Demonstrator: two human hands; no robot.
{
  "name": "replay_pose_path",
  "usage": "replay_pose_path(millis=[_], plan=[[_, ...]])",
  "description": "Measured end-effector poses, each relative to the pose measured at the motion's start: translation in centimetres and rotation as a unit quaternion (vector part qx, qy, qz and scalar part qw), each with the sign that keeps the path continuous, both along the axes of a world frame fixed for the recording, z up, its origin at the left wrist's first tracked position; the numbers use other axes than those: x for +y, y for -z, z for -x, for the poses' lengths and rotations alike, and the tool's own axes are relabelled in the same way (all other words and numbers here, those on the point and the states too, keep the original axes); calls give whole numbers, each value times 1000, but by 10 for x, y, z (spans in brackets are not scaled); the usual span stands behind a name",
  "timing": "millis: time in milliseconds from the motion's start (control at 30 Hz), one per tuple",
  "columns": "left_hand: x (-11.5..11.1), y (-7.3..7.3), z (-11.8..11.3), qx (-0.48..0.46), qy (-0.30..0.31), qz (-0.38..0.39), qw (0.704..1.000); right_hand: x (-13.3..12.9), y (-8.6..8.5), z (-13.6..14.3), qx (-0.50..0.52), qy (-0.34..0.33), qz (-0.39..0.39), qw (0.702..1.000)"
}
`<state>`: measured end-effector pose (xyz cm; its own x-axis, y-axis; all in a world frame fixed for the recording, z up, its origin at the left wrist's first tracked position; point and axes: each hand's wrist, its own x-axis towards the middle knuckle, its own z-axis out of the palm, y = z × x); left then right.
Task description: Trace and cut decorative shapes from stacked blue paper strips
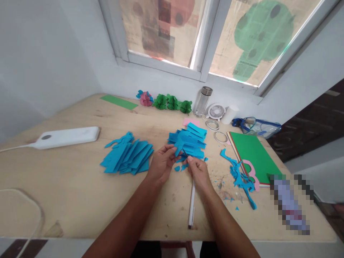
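Note:
My left hand (162,162) pinches a small blue paper piece (178,147) between thumb and fingers. My right hand (198,172) is closed around scissors (184,153); only their thin dark blades show, touching the paper, and the handles are hidden in the palm. Just behind both hands lies a stack of folded blue paper strips (197,135). Small blue scraps (184,167) are scattered beneath the fingers. To the left of my left hand, a second fanned pile of folded blue paper (131,156) rests on the table. A white pen (191,206) lies by my right wrist.
Blue offcuts (239,175) and a pink paper cutout (251,172) lie right, by green sheets (255,154). Along the wall stand green paper ornaments (172,103), a glass bottle (202,102) and a small fan (216,111). A white power strip (70,137) is left.

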<state>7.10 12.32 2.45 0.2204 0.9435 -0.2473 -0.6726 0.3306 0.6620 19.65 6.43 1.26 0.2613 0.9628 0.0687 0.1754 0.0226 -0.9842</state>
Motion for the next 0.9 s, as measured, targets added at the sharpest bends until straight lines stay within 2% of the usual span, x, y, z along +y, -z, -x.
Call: replay_pose_path(millis=[200,400,900], plan=[[-6,3,-8,-37,12,4,999,1,1,2,12,14,-17,1000],[-9,3,-11,-16,-19,-24,999,0,1,5,22,6,-18,1000],[-14,-4,-14,-13,-22,-42,999,1,2,7,20,1,-9,1000]])
